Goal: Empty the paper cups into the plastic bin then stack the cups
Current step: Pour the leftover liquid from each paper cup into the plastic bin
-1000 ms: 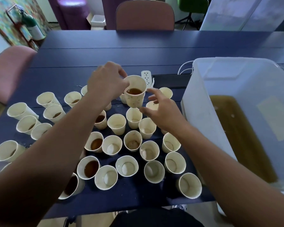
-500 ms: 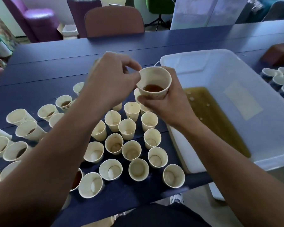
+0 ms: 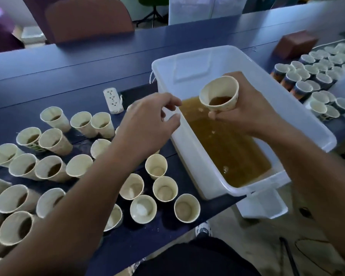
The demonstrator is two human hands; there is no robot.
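The hands work either side of the bin's near wall. The left hand hangs loose and half-curled above the bench, holding nothing, just beside the rim of the plastic bin. Below and left of it stands a crowd of paper cups; several at the far left hold brown liquid, while those nearest the bin look drained. A white power strip lies behind them.

Further right, the right hand grips one cup round its lower body, tilted over the bin with a little brown liquid inside. The bin already holds a shallow brown pool.

Such a cup is probably light and thin-walled, and easily crushed. I'd hold it low on the body, gently, since wet paper softens. Beyond the bin, at far right, sits another cluster of dark-sided cups.
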